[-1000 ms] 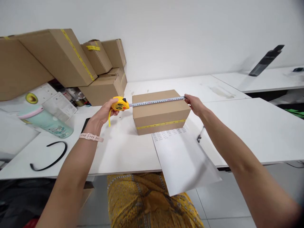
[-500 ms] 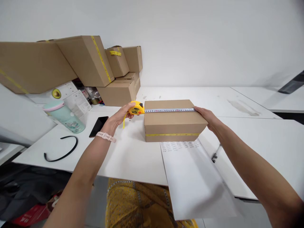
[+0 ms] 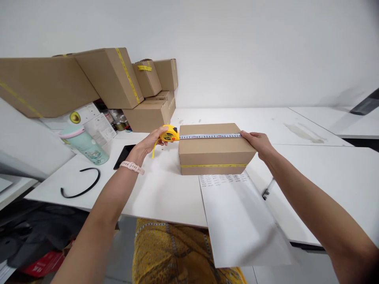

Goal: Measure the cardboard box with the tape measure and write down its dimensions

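Left hand [image 3: 152, 141] fingers wrapped round tape measure [image 3: 169, 134]; right hand [image 3: 262, 145] fingers pinching blade [image 3: 207, 137] at box's right end. Box [image 3: 216, 147] on desk [image 3: 166, 197], between both hands' fingers. Blade laid across top, so measuring looks underway; not yet wound in. Paper [image 3: 242, 228] nearer body than right fingers, writing too small to read, top edge hidden by box. Blade tip covered by fingers.
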A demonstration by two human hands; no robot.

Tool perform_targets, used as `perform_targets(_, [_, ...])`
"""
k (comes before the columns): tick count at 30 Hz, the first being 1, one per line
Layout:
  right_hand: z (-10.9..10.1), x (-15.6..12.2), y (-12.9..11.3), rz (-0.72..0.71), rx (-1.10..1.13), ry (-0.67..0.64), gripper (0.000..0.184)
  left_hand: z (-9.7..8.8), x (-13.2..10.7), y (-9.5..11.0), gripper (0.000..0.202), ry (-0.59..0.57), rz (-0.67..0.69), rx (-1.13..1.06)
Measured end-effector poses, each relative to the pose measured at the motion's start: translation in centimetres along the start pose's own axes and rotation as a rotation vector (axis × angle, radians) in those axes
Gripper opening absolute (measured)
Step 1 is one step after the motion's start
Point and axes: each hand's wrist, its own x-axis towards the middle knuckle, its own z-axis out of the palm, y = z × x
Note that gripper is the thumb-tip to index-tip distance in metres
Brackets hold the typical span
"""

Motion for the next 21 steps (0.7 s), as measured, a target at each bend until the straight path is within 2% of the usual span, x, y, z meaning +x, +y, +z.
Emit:
perform_targets(4, [-0.4,0.3,0.1,-0.055,-0.017,0.029,0.034,0.4,-1.5,2.1,0.044,0.005,0.061,0.047])
perform_targets(7, [-1.1,0.8,-0.3,-0.166,0.062,0.053,0.034,2.5,-5.0,2.9,0.038,-0.054,0.074,0.066])
perform_targets(9, [-1.3,0.9,-1.2,-0.255,0.106,0.065,0.034,5.5,-8.3,2.2,0.041,-0.183,-0.013,-0.040])
perform_targets(10, [-1.1,0.8,-1.8,-0.292,0.096,0.040,0.033,7.5,-10.1,1.6,0.049,-0.291,-0.079,-0.147])
perform_targets(12, [-0.2,0.5,-3.5,-0.328,0.009,-0.091,0.029,12.0,-13.2,0.2,0.068,-0.533,-0.245,-0.352])
perform_targets(13, [0.5,0.3,-4.4,-0.334,-0.052,-0.176,0.028,14.3,-14.4,-0.4,0.069,-0.600,-0.308,-0.447])
perform_targets(15, [2.3,0.4,-6.3,-0.352,-0.172,-0.313,0.026,18.5,-15.5,-1.0,0.064,-0.588,-0.345,-0.598])
perform_targets(17, [4.4,1.1,-7.9,-0.400,-0.263,-0.355,0.025,21.3,-15.1,-0.5,0.062,-0.501,-0.294,-0.703])
perform_targets(19, [6.2,2.4,-9.0,-0.411,-0.317,-0.336,0.025,22.4,-13.8,0.8,0.056,-0.410,-0.222,-0.747])
perform_targets(21, [7.3,3.6,-9.2,-0.366,-0.346,-0.321,0.026,22.3,-12.5,2.0,0.051,-0.363,-0.176,-0.754])
